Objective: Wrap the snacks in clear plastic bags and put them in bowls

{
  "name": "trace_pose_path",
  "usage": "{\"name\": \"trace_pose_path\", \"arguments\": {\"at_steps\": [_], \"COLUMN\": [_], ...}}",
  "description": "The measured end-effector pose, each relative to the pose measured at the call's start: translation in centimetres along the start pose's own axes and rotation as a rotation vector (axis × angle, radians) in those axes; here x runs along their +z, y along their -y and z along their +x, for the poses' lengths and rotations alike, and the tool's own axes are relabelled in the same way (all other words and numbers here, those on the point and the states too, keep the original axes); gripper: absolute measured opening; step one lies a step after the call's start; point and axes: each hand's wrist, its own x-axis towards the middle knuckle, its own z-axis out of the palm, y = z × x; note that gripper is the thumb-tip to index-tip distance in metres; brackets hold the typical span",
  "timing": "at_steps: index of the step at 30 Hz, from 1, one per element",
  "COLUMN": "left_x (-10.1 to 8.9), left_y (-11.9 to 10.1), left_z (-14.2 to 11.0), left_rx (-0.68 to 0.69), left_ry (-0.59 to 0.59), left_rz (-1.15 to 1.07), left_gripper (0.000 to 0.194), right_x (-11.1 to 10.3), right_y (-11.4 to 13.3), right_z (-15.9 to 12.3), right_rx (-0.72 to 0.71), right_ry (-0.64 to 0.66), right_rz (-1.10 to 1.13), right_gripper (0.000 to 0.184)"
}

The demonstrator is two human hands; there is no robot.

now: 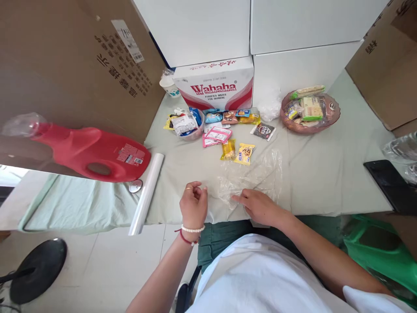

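Observation:
A clear plastic bag lies flat and crinkled on the cloth-covered table in front of me. My right hand is at its near edge, index finger pointing left along the film and the other fingers curled in on it. Left of the bag, my left hand hovers with fingers curled toward the thumb; nothing shows in it. Just beyond the bag are a yellow cookie packet and a yellow-wrapped snack. Pink packets and a dark packet lie farther back.
A Wahaha carton stands behind a bowl of snacks. To the right are a pink bowl of packets and a phone. A red jug and a white roll are on the left.

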Motion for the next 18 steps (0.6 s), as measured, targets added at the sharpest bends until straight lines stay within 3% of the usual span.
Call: {"name": "trace_pose_path", "arguments": {"at_steps": [2,4,5,7,9,12,15,18], "left_x": [0.6,2.2,3.1,5.0,6.2,6.4,5.6,5.0], "left_y": [-2.1,-3.8,-4.3,-4.2,-2.9,0.1,2.4,3.3], "left_z": [-1.4,-2.1,-2.1,-1.0,0.6,2.6,2.8,2.3], "left_rx": [0.393,0.712,0.786,0.786,0.691,0.644,0.745,0.813], "left_ry": [-0.004,0.163,0.248,0.364,0.436,0.510,0.529,0.517], "left_rz": [0.075,0.152,0.207,0.338,0.468,0.580,0.600,0.582], "left_gripper": [0.014,0.019,0.022,0.030,0.041,0.054,0.069,0.088], "right_x": [0.1,0.2,0.3,0.6,0.7,-0.1,-3.2,-8.2], "right_y": [0.2,0.3,0.3,0.2,0.3,0.7,1.0,0.2], "right_z": [0.2,0.3,0.4,0.4,0.1,-1.2,-2.6,-1.8], "right_rx": [0.000,-0.003,-0.010,-0.029,-0.040,-0.029,-0.054,-0.085], "right_ry": [-0.008,-0.044,-0.061,-0.071,-0.052,-0.026,0.087,0.127], "right_rz": [-0.010,0.010,0.025,0.041,0.033,0.101,0.268,0.402], "right_gripper": [0.057,0.046,0.042,0.040,0.047,0.056,0.052,0.038]}}
